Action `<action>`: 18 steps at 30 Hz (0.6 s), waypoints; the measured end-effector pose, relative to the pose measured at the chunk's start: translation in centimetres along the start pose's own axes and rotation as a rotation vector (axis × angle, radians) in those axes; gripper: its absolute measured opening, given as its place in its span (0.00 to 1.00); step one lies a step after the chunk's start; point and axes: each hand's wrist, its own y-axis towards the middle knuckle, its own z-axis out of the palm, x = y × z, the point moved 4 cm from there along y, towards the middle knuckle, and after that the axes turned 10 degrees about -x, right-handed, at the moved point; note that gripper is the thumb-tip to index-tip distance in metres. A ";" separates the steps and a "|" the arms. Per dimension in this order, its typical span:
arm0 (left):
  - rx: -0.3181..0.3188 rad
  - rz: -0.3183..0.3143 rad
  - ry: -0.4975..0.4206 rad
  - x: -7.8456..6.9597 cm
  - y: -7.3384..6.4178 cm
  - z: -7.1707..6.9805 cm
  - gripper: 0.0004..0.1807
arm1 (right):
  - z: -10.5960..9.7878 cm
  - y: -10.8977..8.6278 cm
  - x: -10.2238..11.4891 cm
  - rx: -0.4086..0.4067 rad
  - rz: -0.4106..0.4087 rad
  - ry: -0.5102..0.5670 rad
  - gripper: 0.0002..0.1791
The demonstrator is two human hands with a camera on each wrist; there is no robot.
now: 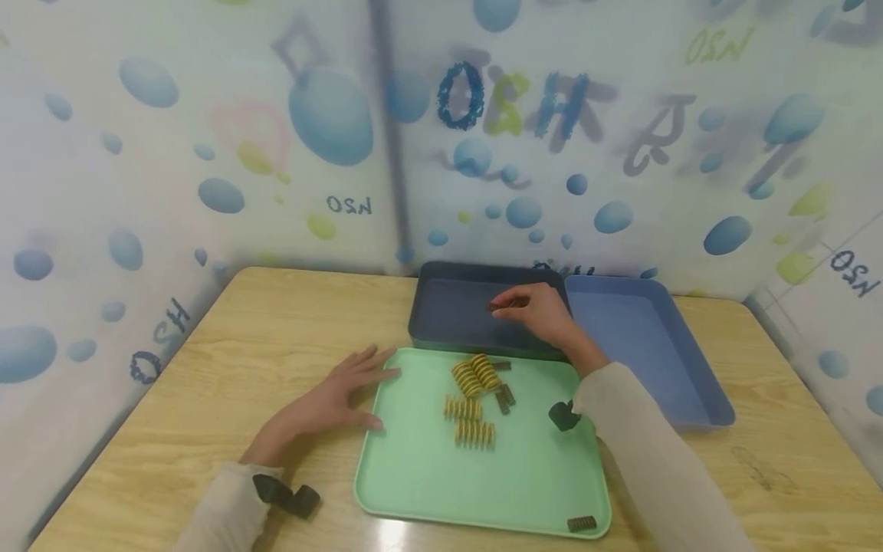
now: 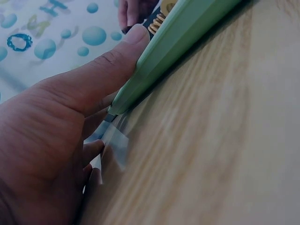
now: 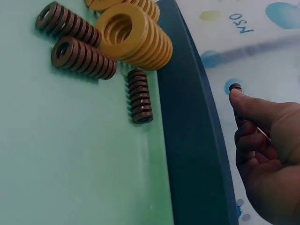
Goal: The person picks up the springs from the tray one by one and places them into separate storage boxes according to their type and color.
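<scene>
My right hand [image 1: 541, 310] pinches a small brown coil spring [image 1: 493, 307] between thumb and fingertips, over the dark blue tray [image 1: 448, 307]; in the right wrist view only the end of that spring [image 3: 235, 86] shows above the thumb. On the green tray [image 1: 421, 475] several yellow springs [image 1: 474, 434] lie near its middle. Beside them are brown springs [image 1: 506, 397], with one more brown spring [image 1: 582, 524] in the near right corner. My left hand [image 1: 338, 395] rests at the green tray's left edge, fingers spread, its thumb [image 2: 136, 37] over the rim.
To the right of the dark tray stands a lighter blue tray [image 1: 635, 330], partly behind my right forearm. All three trays sit on a wooden table [image 1: 303, 307]. Walls with a blue bubble pattern [image 1: 331, 115] close off the back and sides.
</scene>
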 end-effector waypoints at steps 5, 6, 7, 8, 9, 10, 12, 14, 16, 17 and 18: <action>0.001 -0.004 -0.001 0.1 -0.1 0.1 0.44 | 0.5 0.6 -0.9 -0.011 0.028 -0.007 0.10; 0.003 -0.007 -0.002 0.2 -0.1 0.1 0.44 | 0.6 0.6 -1.1 -0.012 0.035 -0.008 0.10; 0.004 -0.009 -0.004 0.2 -0.1 0.1 0.44 | 0.7 0.7 -1.3 -0.013 0.039 -0.008 0.10; 0.004 -0.011 -0.005 0.2 -0.2 0.2 0.44 | 0.8 0.9 -1.5 -0.017 0.041 -0.012 0.11; 0.005 -0.012 -0.008 0.2 -0.2 0.2 0.44 | 0.9 1.0 -1.7 -0.020 0.043 -0.018 0.11; 0.006 -0.014 -0.008 0.2 -0.2 0.1 0.44 | 0.9 1.1 -1.9 -0.027 0.050 -0.026 0.11; 0.005 -0.013 -0.008 0.2 -0.2 0.1 0.44 | 1.0 1.3 -2.2 -0.039 0.056 -0.044 0.12; 0.004 -0.008 -0.007 0.2 -0.2 0.1 0.44 | 1.0 1.5 -2.5 -0.051 0.060 -0.064 0.12; 0.002 -0.003 -0.003 0.2 -0.1 0.1 0.44 | 1.0 1.7 -2.7 -0.065 0.064 -0.082 0.13; 0.001 0.000 -0.001 0.3 -0.1 0.1 0.44 | 1.0 1.8 -2.8 -0.073 0.060 -0.094 0.13; -0.002 0.002 -0.001 0.3 -0.1 0.1 0.44 | 0.9 1.9 -2.8 -0.083 0.059 -0.105 0.14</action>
